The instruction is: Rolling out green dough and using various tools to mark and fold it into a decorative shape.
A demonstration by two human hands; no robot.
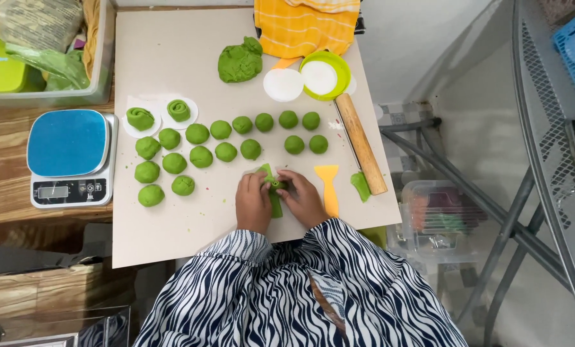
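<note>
Both hands sit at the lower middle of the frame on the pale board (172, 238), working one strip of green dough (275, 193). The left hand (253, 202) and right hand (302, 199) close in from either side, fingertips pinching the strip's upper end, where it looks curled into a small roll; the flat tail runs down between the hands. Held so, the roll likely stays tight while it turns.

Left of the hands, dough balls (200, 156) lie in loose rows, apart from one another, probably so they do not stick. Two finished spirals (159, 114) rest on white paper rounds at the upper left of the board. A larger dough lump (240, 61) sits at the top centre, beside a white disc (283, 85) and a green-rimmed lid (326, 76).

A wooden rolling pin (360, 142) lies slanted at the right, a yellow scraper (328, 187) just beside the right hand, both within easy reach. A striped orange cloth (306, 26) hangs at the top edge.

On the counter (5, 193) at the left stands a scale (71, 157) with a blue plate. Above it, a clear bin (104, 64) holds a crinkled package, its label unreadable, and green bags.
</note>
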